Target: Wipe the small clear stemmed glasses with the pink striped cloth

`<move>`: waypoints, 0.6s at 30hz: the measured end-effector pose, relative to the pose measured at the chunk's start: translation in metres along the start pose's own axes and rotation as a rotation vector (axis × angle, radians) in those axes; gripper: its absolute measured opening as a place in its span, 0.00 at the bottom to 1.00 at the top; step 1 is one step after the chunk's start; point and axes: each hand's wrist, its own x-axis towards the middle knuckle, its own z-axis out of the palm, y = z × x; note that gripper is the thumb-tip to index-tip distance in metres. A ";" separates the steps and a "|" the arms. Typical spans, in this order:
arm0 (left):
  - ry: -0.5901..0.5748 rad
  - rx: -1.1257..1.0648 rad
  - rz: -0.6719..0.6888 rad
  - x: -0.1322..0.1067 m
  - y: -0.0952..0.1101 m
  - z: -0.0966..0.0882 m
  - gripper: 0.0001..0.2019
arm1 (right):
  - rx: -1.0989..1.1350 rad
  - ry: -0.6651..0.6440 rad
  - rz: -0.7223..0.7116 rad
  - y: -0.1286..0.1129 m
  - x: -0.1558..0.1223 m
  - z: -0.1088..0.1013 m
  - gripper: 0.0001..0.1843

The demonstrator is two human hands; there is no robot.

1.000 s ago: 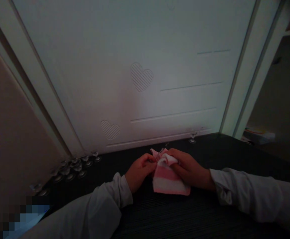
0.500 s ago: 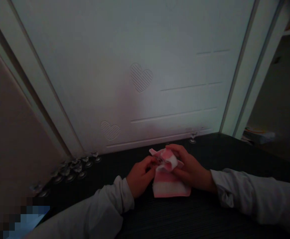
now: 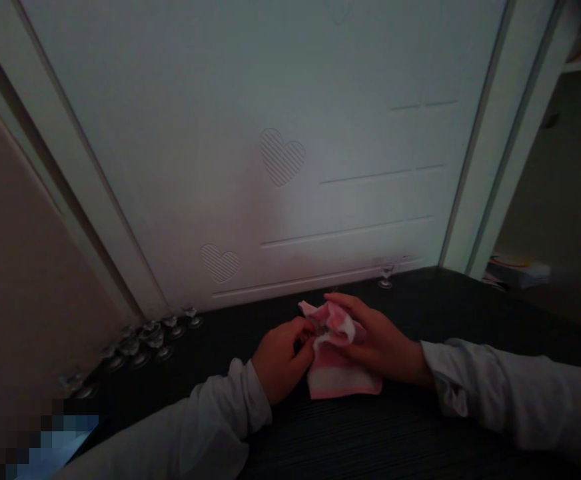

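A small pink-and-white striped cloth (image 3: pixel 338 377) lies on the dark table (image 3: pixel 370 440), its upper part bunched up between my hands. My left hand (image 3: pixel 283 357) is closed in a pinch at the cloth's left edge; a small object may be in its fingertips, too dim to make out. My right hand (image 3: pixel 375 340) curls over the bunched top of the cloth and grips it. Both arms wear white sleeves.
Several small clear stemmed glasses (image 3: pixel 143 337) stand in a cluster at the table's back left, and one more clear glass (image 3: pixel 385 275) stands at the back right. A white panel with heart shapes (image 3: pixel 280 157) rises behind the table. Papers (image 3: pixel 518 270) lie far right.
The cloth's top has been gathered and bunched higher under my right hand. My left hand has shifted slightly lower and nearer the cloth's edge.
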 end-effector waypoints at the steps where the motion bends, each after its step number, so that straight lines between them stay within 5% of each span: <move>1: -0.002 0.015 0.004 0.000 0.000 0.000 0.07 | -0.009 0.002 -0.015 -0.001 0.000 0.000 0.27; 10: 0.011 0.010 0.016 0.001 -0.004 0.002 0.07 | -0.062 0.025 -0.125 0.001 -0.005 0.003 0.18; 18: 0.019 -0.007 0.015 0.001 -0.003 0.002 0.07 | -0.060 -0.030 -0.098 0.002 -0.005 0.003 0.20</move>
